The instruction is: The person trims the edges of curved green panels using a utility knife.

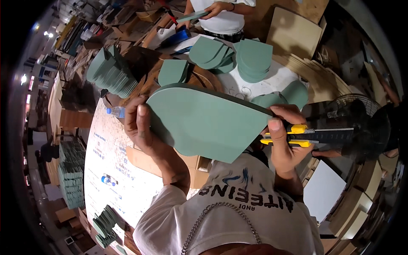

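White worktable (102, 144) bears stacked green pieces (255, 57). Left hand (140, 127) and right hand (281, 144) pinch the ends of the green panel (208, 121) before the white shirt (170, 225); right also holds a yellow cutter (302, 144). Apparent step: panel steadying; next move calls for cutter clearance.

At the upper edge of the frame, we see a co-worker (225, 21) in a white shirt beyond a dark blue object (175, 38). Pale boards (293, 34) lean at upper right, above thin wooden sheets (316, 76) fanned along the work surface. At right, we find a black fan (359, 104) with a wire guard; below it, toward lower right, lies a white panel (325, 189). On our left, a clear bottle (115, 111) with a blue cap sits by a printed white tabletop (140, 204), while ceiling lights (24, 78) glow at far left.
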A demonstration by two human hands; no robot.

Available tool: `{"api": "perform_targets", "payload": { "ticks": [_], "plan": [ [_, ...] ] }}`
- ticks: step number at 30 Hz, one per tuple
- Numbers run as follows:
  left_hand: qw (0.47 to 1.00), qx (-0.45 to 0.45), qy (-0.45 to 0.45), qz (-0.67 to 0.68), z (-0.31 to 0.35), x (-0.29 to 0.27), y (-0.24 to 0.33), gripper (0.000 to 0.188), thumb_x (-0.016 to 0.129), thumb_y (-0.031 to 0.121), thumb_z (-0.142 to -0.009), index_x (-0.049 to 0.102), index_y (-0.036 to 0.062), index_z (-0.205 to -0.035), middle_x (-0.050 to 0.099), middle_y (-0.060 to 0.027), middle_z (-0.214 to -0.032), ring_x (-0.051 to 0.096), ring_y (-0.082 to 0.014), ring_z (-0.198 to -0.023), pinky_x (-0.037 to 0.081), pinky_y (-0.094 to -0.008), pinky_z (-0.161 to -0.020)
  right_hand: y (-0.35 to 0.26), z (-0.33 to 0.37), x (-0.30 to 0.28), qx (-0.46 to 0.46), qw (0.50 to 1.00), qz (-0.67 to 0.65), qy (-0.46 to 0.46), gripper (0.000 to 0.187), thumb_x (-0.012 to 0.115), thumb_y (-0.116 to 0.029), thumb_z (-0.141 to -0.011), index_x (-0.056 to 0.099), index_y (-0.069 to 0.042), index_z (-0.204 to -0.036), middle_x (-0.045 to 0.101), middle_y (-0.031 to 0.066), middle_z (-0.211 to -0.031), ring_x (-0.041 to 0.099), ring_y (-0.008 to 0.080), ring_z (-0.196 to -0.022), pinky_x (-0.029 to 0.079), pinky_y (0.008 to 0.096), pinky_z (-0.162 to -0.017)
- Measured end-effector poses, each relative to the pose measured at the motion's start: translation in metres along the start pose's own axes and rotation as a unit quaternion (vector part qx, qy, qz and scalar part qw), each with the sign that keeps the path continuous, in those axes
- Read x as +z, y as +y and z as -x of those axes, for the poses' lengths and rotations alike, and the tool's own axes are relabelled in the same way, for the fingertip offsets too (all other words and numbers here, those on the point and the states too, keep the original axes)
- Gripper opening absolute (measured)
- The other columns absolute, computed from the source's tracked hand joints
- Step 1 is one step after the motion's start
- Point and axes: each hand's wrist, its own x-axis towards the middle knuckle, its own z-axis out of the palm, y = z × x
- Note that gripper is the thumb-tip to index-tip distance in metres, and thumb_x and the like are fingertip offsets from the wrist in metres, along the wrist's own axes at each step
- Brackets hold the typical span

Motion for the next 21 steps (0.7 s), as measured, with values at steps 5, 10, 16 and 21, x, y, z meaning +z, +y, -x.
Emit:
{"api": "perform_targets", "payload": {
  "ticks": [5,10,16,21],
  "plan": [
    [0.979,-0.191,-0.044,0.055,-0.004,0.001,-0.014,0.021,0.065,0.015,-0.085,0.067,-0.0022,-0.098,0.066,-0.0065,-0.089,0.059,-0.0109,-0.078,0.043,-0.0207,-0.076,0.0,-0.006,-0.007,0.034,0.998,-0.039,-0.042,0.017,0.064,0.0,-0.086,0.06,0.008,-0.101,0.063,0.0178,-0.089,0.062,0.0148,-0.065,0.052,0.0239,-0.055],
    [0.925,-0.352,-0.056,0.128,0.004,0.014,-0.03,0.017,0.063,0.012,-0.087,0.067,-0.0016,-0.097,0.068,-0.0072,-0.088,0.062,-0.0126,-0.077,0.047,-0.0221,-0.074,0.005,-0.009,-0.017,0.036,0.992,-0.046,-0.109,0.012,0.065,-0.002,-0.086,0.06,0.006,-0.094,0.064,0.0158,-0.084,0.063,0.0121,-0.064,0.051,0.0213,-0.053],
    [0.877,-0.443,-0.062,0.175,0.02,0.032,-0.039,0.023,0.062,0.014,-0.087,0.064,-0.0045,-0.101,0.068,-0.0096,-0.091,0.064,-0.0152,-0.077,0.051,-0.0249,-0.076,0.007,-0.012,-0.018,-0.027,0.991,0.08,-0.102,0.009,0.063,-0.004,-0.088,0.058,0.003,-0.09,0.062,0.0121,-0.081,0.057,0.0119,-0.061,0.045,0.0227,-0.051],
    [0.82,-0.518,-0.065,0.235,0.036,0.031,-0.057,0.026,0.056,0.014,-0.089,0.062,-0.0054,-0.105,0.066,-0.0095,-0.097,0.063,-0.0177,-0.088,0.05,-0.0278,-0.082,0.012,-0.006,-0.013,0.053,0.998,0.0,0.023,0.013,0.061,-0.008,-0.091,0.056,0.005,-0.09,0.059,0.0087,-0.078,0.054,0.0094,-0.057,0.042,0.0205,-0.048]
  ]
}}
